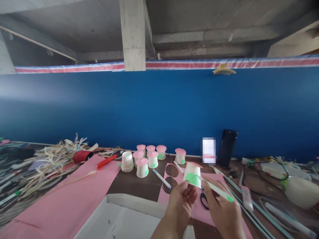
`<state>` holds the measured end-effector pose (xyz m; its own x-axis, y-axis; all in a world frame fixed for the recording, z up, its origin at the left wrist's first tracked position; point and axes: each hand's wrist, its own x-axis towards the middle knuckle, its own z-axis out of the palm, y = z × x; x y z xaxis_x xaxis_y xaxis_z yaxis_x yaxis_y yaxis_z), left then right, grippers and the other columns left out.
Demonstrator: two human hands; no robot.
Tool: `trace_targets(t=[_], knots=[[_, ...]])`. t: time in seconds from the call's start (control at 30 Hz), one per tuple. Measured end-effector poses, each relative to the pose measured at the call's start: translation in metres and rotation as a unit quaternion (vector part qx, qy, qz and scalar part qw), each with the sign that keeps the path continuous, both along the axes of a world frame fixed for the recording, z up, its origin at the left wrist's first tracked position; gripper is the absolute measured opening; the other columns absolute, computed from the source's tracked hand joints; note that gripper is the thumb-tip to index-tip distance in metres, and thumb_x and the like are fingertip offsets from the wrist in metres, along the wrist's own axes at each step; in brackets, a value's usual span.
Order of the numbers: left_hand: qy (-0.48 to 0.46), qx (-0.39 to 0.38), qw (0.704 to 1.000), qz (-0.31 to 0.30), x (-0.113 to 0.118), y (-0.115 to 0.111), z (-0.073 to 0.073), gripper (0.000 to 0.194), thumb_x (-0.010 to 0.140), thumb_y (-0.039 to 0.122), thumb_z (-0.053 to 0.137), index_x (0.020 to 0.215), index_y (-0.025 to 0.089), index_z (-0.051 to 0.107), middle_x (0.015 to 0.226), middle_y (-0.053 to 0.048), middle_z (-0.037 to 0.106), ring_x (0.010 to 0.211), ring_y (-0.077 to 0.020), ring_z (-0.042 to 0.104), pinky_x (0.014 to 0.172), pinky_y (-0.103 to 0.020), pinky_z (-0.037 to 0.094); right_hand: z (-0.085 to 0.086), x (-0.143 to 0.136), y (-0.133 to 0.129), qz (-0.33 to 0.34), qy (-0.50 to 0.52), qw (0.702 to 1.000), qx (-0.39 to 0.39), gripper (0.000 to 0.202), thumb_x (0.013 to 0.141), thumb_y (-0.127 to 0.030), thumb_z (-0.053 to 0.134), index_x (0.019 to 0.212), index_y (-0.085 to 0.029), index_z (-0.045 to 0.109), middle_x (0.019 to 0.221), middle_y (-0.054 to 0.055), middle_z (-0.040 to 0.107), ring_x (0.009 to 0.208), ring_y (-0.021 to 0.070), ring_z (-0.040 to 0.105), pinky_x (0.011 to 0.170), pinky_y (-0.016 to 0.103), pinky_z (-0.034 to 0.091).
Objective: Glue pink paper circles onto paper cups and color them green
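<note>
My left hand (pixel 179 202) is closed on a white paper cup (pixel 193 170), turned upside down, with a pink paper disc on top. A bright green patch covers the lower part of the cup's side. Pinched in my right hand (pixel 223 205) is a white marker pen (pixel 218 189) with a green end, its tip against the cup at the patch. Beneath the hands lies pink paper (pixel 224 217) with round holes cut from it. Scissors (pixel 204 200) show partly between my hands.
Several pink-topped cups (pixel 142 167) stand behind, beside a plain cup (pixel 127 162). Another marker (pixel 161 179) lies near them. A white box (pixel 124 219) is in front. Paper strips (pixel 62 156) pile up left; a black bottle (pixel 227 148) stands right, near cables (pixel 264 172).
</note>
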<state>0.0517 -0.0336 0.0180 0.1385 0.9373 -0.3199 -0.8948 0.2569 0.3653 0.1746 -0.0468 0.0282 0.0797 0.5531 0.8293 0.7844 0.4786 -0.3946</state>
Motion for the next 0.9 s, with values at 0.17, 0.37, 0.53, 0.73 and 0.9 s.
trace_targets(t=[0.17, 0.37, 0.53, 0.73, 0.9], knots=[[0.001, 0.000, 1.000, 0.002, 0.0003, -0.0005, 0.0013, 0.004, 0.078, 0.011, 0.062, 0.077, 0.009, 0.060, 0.070, -0.009, 0.067, 0.065, -0.0151, 0.066, 0.063, -0.023, 0.055, 0.0013, 0.0003, -0.0012, -0.022, -0.006, 0.999, -0.025, 0.025, 0.089, -0.038, 0.048, 0.095, -0.021, 0.066, 0.092, 0.004, 0.070, 0.086, 0.0185, 0.066, 0.073, 0.026, 0.051], [0.001, 0.002, 1.000, -0.005, 0.0001, -0.0004, -0.0006, 0.004, 0.078, 0.012, 0.063, 0.078, 0.009, 0.060, 0.069, -0.008, 0.067, 0.066, -0.0153, 0.066, 0.064, -0.023, 0.054, 0.0019, 0.0001, -0.0010, -0.017, -0.009, 1.000, 0.010, 0.027, 0.089, -0.036, 0.049, 0.098, -0.019, 0.067, 0.095, 0.006, 0.069, 0.090, 0.0190, 0.065, 0.079, 0.027, 0.050], [0.001, 0.002, 1.000, -0.001, 0.0002, -0.0001, -0.0006, 0.005, 0.078, 0.012, 0.063, 0.077, 0.009, 0.060, 0.068, -0.008, 0.067, 0.065, -0.0152, 0.066, 0.063, -0.023, 0.054, 0.0035, 0.0005, -0.0020, -0.029, -0.010, 0.999, -0.018, 0.026, 0.089, -0.038, 0.048, 0.095, -0.021, 0.067, 0.090, 0.004, 0.071, 0.082, 0.0182, 0.067, 0.070, 0.026, 0.052], [0.001, 0.002, 1.000, -0.003, -0.0007, -0.0012, 0.0025, 0.004, 0.078, 0.011, 0.063, 0.078, 0.008, 0.060, 0.069, -0.009, 0.067, 0.066, -0.0153, 0.066, 0.063, -0.024, 0.054, 0.0038, -0.0004, 0.0005, -0.022, -0.013, 1.000, 0.007, 0.027, 0.089, -0.037, 0.048, 0.097, -0.020, 0.067, 0.095, 0.005, 0.070, 0.088, 0.0193, 0.066, 0.078, 0.027, 0.051], [0.001, 0.001, 1.000, -0.004, -0.0007, -0.0006, 0.0016, 0.005, 0.077, 0.011, 0.063, 0.079, 0.008, 0.061, 0.070, -0.009, 0.067, 0.065, -0.0152, 0.066, 0.063, -0.023, 0.054, 0.0037, 0.0008, -0.0005, -0.029, -0.014, 0.999, -0.003, 0.028, 0.089, -0.038, 0.047, 0.097, -0.021, 0.067, 0.093, 0.005, 0.071, 0.087, 0.0189, 0.066, 0.075, 0.026, 0.052]])
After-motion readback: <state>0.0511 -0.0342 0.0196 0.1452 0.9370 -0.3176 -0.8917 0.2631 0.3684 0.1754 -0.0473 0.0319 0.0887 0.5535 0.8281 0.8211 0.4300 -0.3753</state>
